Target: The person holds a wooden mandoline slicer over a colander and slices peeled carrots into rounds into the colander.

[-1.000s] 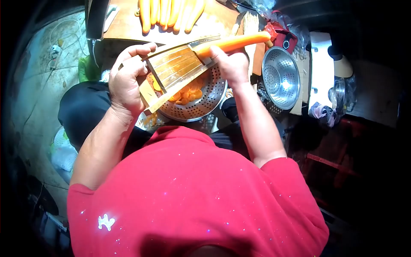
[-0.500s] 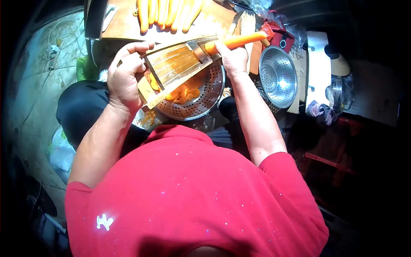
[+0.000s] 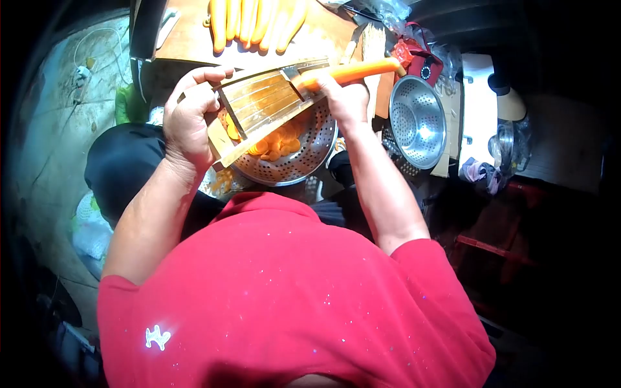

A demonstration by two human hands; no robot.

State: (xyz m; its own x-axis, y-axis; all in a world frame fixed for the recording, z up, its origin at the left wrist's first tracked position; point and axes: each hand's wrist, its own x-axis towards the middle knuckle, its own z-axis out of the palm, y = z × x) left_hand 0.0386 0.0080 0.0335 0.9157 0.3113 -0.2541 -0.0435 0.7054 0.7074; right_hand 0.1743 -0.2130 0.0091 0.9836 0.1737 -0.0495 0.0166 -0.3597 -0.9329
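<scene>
My left hand (image 3: 191, 119) is closed round the near left end of a wooden slicer (image 3: 259, 103), which slants up to the right. A long peeled carrot (image 3: 362, 69) lies with its left end on the slicer, at the dark blade strip. My right hand (image 3: 346, 102) is closed on that carrot, whose far end sticks out to the right. Under the slicer is a metal colander (image 3: 294, 171) with round carrot slices (image 3: 278, 143) in it. The board hides part of the colander and slices.
Several whole carrots (image 3: 255, 22) lie side by side on an orange-brown tabletop (image 3: 184, 45) at the top. A second colander (image 3: 418, 121) stands to the right. Behind it are a brush (image 3: 373, 40) and a red bag (image 3: 427, 68). A white board (image 3: 479, 107) is farther right.
My right hand has moved slightly left and down with the carrot, whose end now covers part of the blade strip. My left hand and the slicer have hardly moved.
</scene>
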